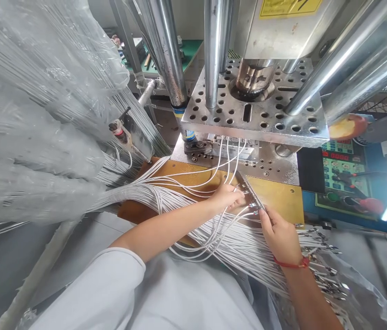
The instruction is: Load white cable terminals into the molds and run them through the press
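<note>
My right hand (282,234) pinches the near end of a narrow metal bar (250,194), which slants over the brown board (279,187). Several white cables run into this bar, their small metal ends seated along it. At the bar's left side my left hand (226,199) is closed, thumb and fingers together on a white cable (231,176) close to its end; the fingertips are partly hidden. Beneath both hands lies a thick bundle of white cables (220,233). Behind, several cables lead into the metal mold (248,153) under the press plate (255,126).
Steel columns (214,55) rise from the press plate. A control panel (340,169) with buttons stands at the right. Plastic-wrapped cables (35,119) hang at the left. Cable ends with metal connectors (330,275) spread at the lower right. A green-topped table (189,50) is behind.
</note>
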The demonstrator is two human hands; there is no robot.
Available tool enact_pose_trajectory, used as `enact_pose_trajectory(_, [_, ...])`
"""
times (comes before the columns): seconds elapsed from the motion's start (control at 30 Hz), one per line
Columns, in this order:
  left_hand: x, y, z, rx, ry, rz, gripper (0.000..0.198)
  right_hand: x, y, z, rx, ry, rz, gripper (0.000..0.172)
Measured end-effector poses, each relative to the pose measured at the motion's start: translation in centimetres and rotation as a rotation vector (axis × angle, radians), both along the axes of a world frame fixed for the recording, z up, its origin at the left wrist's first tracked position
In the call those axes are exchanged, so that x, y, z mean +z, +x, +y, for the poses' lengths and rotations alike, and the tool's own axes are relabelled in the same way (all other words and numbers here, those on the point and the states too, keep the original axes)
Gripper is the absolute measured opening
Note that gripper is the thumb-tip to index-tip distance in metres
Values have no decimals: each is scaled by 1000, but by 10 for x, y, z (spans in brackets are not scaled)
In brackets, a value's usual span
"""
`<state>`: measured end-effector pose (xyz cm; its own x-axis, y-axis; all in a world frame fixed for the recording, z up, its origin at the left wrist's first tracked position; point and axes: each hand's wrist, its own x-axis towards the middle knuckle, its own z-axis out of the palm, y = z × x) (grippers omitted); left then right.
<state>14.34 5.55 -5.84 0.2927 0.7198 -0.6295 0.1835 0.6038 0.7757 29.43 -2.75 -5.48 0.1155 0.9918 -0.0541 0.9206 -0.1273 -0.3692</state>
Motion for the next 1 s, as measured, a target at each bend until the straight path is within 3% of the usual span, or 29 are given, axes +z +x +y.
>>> enact_pose_trajectory(0.27, [-7, 6, -4, -28, 9, 6, 9, -2, -6, -16, 97, 109, -186, 34])
enact_pose_trajectory(0.4, [-11, 7, -6, -129, 25, -11, 10, 4, -6, -19, 66, 90, -185, 35])
enact_pose_trajectory(0.5, [-11, 2, -4, -179, 208, 25, 15, 10, 0, -16, 31, 24, -105, 35])
enact_pose_trajectory(0.63, [-14, -9, 3, -81, 486, 283, 19, 9, 8, -14, -17, -26, -19, 36])
enact_pose_trajectory(0.87, [-25, -7, 7, -218, 418, 283, 23, 3, 7, -15, -37, 15, 44, 35])
enact_pose_trajectory(1.0, [-28, -1, 8, -212, 315, 267, 23, 3, 6, -15, -34, 15, 31, 36])
